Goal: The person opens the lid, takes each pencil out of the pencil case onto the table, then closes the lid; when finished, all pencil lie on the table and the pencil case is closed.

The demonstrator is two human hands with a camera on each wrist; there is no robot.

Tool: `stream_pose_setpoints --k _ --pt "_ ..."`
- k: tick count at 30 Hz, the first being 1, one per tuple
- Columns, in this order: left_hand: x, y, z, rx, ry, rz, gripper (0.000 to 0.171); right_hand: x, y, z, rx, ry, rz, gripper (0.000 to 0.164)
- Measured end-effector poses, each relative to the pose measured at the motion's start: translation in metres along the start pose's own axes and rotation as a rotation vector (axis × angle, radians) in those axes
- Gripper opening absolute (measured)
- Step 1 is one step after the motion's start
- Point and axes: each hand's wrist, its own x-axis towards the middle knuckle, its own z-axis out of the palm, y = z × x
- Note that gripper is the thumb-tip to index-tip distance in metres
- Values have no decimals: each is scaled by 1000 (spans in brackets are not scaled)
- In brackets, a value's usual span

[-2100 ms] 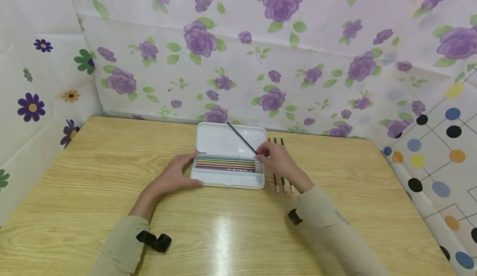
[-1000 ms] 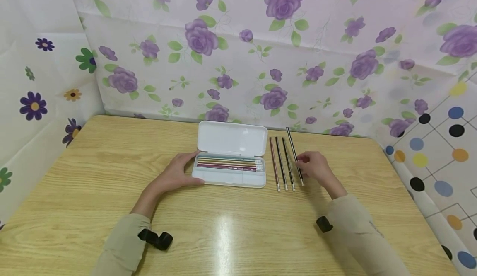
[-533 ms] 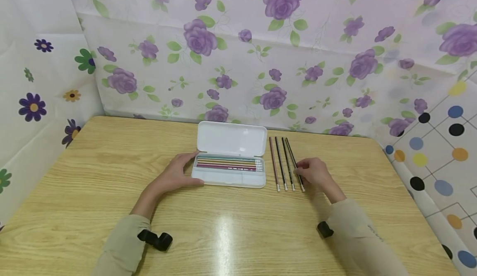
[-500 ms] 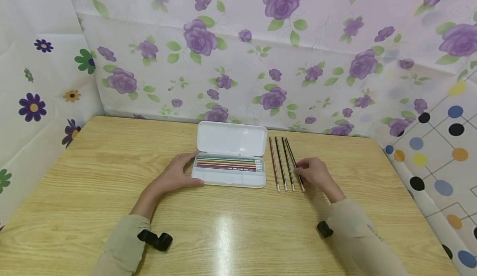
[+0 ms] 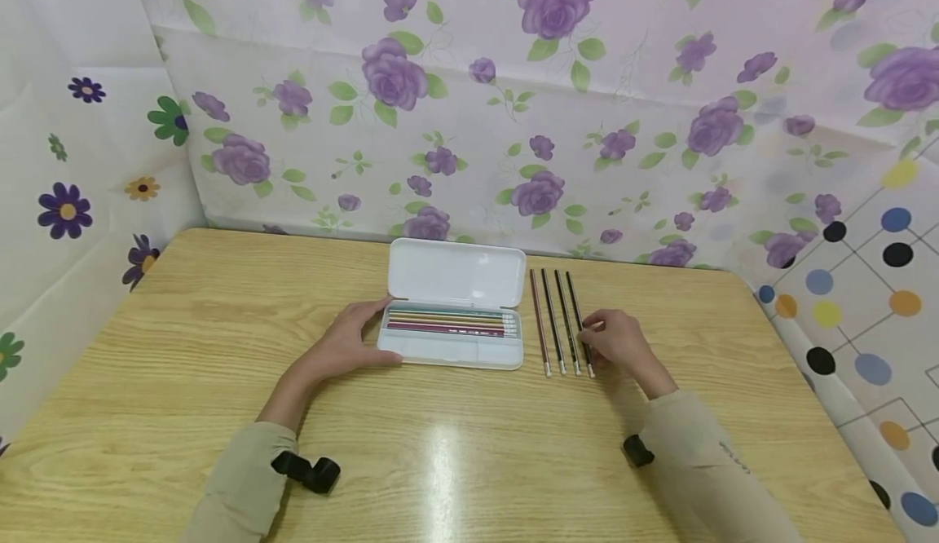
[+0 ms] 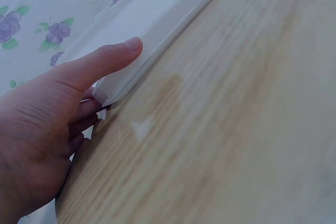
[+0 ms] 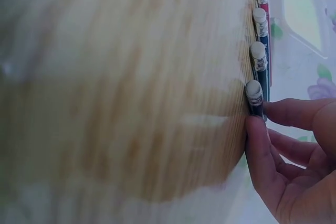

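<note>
A white pencil case [image 5: 440,353] lies with its lid [image 5: 456,272] raised at the back. Several coloured pencils [image 5: 447,323] with white erasers lie lengthwise inside. My left hand [image 5: 343,341] holds the case's left end, thumb on the front wall and fingers round the back corner; the left wrist view shows the thumb along the white wall. To the right of the case, a row of pencils lies on the table, eraser ends toward me. My right hand [image 5: 622,341] pinches the rightmost black pencil [image 5: 575,298] between thumb and fingers; its eraser [image 7: 253,88] shows in the right wrist view.
Left of the pinched pencil lie a reddish-brown pencil [image 5: 540,323], a black pencil [image 5: 553,323] and another black pencil [image 5: 564,306], side by side. All rest on the wooden table [image 5: 367,461]. A flowered cloth [image 5: 469,143] hangs behind the table's back edge.
My right hand has carried a black pencil from over the case to the row's right end and set it down. Its far end then swung right, into line. The left hand stayed put.
</note>
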Motion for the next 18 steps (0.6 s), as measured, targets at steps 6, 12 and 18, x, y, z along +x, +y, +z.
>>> stream_pose_setpoints --k 6,12,18 --pt "0 0 -1 -1 0 3 100 -1 -2 -2 -42 2 -35 31" --pt "0 1 0 9 1 8 100 -1 -6 -4 -80 64 -103 32" --pt "0 0 -1 9 4 9 101 2 -21 4 -78 109 -239 29"
